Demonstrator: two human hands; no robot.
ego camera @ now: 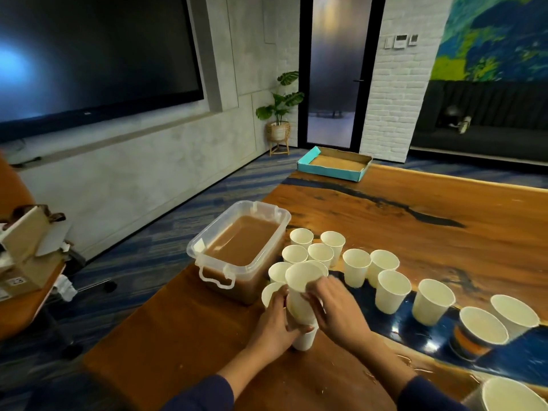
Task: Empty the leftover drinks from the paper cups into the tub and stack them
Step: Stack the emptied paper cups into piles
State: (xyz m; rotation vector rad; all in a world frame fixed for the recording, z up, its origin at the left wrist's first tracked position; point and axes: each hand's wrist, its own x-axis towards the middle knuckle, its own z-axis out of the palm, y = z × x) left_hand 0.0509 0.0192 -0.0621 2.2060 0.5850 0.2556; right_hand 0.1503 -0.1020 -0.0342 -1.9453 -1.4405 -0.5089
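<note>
the head view is filled nearest by two dark-sleeved forearms reaching over the wooden table [184, 336]. the stack of paper cups [301, 304] is gripped low down by the left hand [274, 326], its fingers curled round the lower cups, and the stack's base is stood on the table. the upper cup is held by the right hand [338, 310], fingers wrapped round its wall just under the rim; the stack is tilted slightly and its open mouth is seen pale and empty. just beyond, loose paper cups [391, 289] are stood upright in a scattered row that runs off to the right, several near the tub. the clear plastic tub [207, 256] is set at the table's left edge, just left of the stack, and is filled with brown liquid. farther off, a teal cardboard tray [332, 170] is placed at the table's far end.
</note>
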